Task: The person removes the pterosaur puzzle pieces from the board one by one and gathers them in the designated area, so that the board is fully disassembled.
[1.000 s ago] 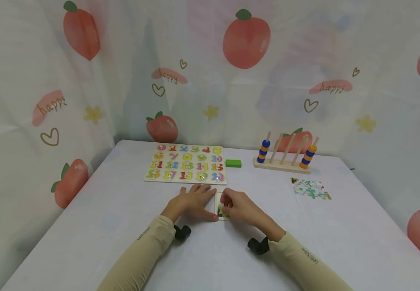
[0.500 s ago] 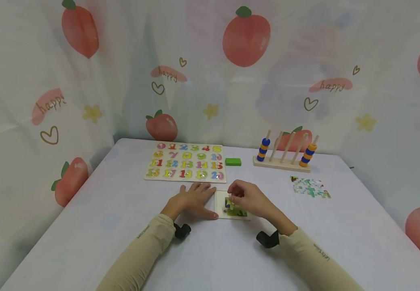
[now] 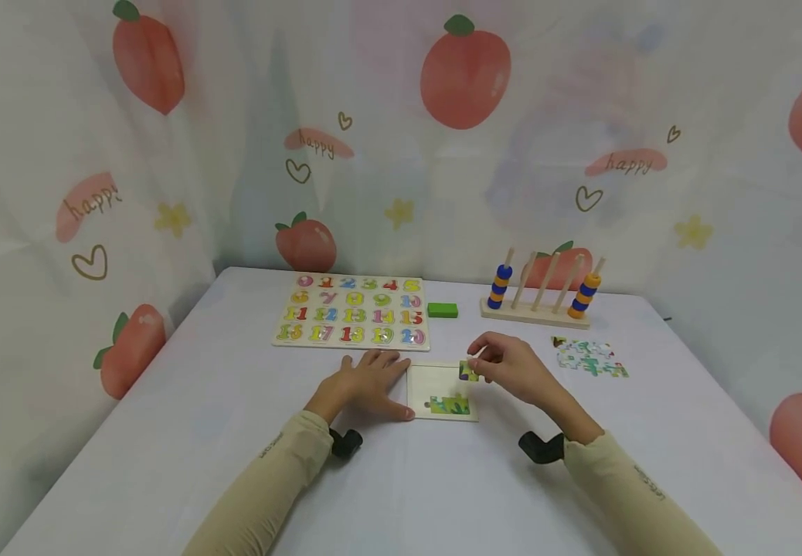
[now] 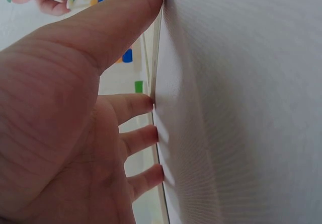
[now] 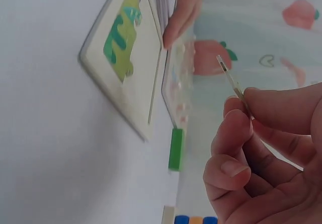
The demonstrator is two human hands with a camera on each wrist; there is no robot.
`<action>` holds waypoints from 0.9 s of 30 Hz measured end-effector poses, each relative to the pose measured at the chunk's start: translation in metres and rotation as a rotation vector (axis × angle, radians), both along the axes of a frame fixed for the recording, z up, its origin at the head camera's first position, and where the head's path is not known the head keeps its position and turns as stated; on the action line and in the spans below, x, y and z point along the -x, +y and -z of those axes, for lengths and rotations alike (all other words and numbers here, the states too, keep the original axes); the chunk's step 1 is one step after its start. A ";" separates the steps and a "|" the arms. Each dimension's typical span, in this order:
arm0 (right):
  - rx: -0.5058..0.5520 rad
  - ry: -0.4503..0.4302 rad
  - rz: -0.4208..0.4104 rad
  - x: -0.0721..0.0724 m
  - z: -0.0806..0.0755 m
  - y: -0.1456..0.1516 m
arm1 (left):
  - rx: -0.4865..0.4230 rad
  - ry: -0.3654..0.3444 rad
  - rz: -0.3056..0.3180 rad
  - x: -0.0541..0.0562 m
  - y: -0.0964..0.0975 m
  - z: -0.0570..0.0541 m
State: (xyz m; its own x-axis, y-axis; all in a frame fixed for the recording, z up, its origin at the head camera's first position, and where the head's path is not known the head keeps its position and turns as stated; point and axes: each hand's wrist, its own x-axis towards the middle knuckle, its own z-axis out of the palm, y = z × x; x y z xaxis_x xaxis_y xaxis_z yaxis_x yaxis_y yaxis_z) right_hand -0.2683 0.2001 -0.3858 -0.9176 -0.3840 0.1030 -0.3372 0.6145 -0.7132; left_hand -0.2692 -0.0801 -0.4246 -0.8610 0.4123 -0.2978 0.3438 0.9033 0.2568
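Observation:
My right hand (image 3: 510,366) pinches a puzzle piece (image 3: 468,371) between thumb and fingers, raised over the right side of a pale puzzle tray (image 3: 436,379). In the right wrist view the piece (image 5: 235,85) appears edge-on. Joined green pieces (image 3: 450,405) lie along the tray's near side, also seen in the right wrist view as a green strip (image 5: 121,35). My left hand (image 3: 368,386) rests with fingers spread at the tray's left edge, its thumb by the near corner. The left wrist view shows that hand (image 4: 75,133) with straight fingertips on the table.
Behind the tray lies a number board (image 3: 354,311) with a green block (image 3: 443,310) to its right. A wooden peg stand (image 3: 535,313) with blue and orange rings is at the back right. Several loose puzzle pieces (image 3: 592,357) lie at the right. A printed curtain surrounds the table.
My right hand has lifted the puzzle piece off the tray's near left part and moved it right and away from me. The left hand stays in place.

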 end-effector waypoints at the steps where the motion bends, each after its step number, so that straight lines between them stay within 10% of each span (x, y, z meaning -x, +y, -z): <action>1: 0.003 0.004 0.008 0.000 0.000 0.003 | -0.002 0.003 -0.001 -0.002 0.000 -0.002; 27: 0.000 -0.049 0.232 0.005 -0.003 0.107 | -0.008 -0.023 -0.012 -0.003 0.000 -0.005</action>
